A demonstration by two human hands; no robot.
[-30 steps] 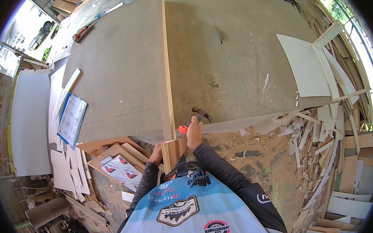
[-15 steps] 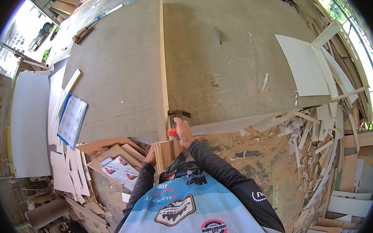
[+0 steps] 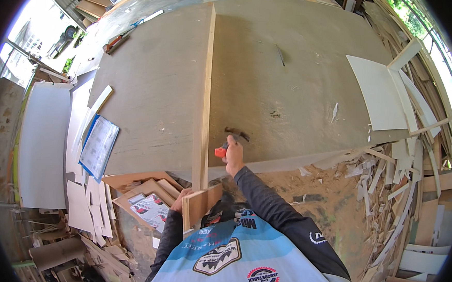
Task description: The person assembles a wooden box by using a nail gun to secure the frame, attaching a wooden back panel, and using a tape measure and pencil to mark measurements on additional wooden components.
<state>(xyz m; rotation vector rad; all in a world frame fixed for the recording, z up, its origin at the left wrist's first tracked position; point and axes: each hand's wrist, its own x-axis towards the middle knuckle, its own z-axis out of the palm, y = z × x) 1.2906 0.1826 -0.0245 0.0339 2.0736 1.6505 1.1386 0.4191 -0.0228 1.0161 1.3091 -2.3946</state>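
A person is leaning over the near edge of a large plywood sheet (image 3: 151, 90), the right hand (image 3: 233, 154) wrapped tight around the orange-ended handle of a claw hammer (image 3: 229, 141) whose dark head is pointing up and away from the knuckles. Just to the left of that hand, a long thin wooden strip (image 3: 206, 88) is standing on edge and running straight away across the sheet toward its far side. The left hand (image 3: 179, 200) is sitting lower, below the sheet's edge, its fingers closing on a small plywood offcut (image 3: 201, 205) that butts against the strip's near end. Beyond the right hand the board is lying open and bare for a long stretch, broken only by a small dark tool (image 3: 280, 55) far ahead and a pale panel (image 3: 378, 96) well off to the right. Right of the hammer hand, splintered scraps (image 3: 389, 171) are crowding the sheet's edge; left of the left hand, a blue-edged clipboard (image 3: 98, 146) is resting among loose white sheets.
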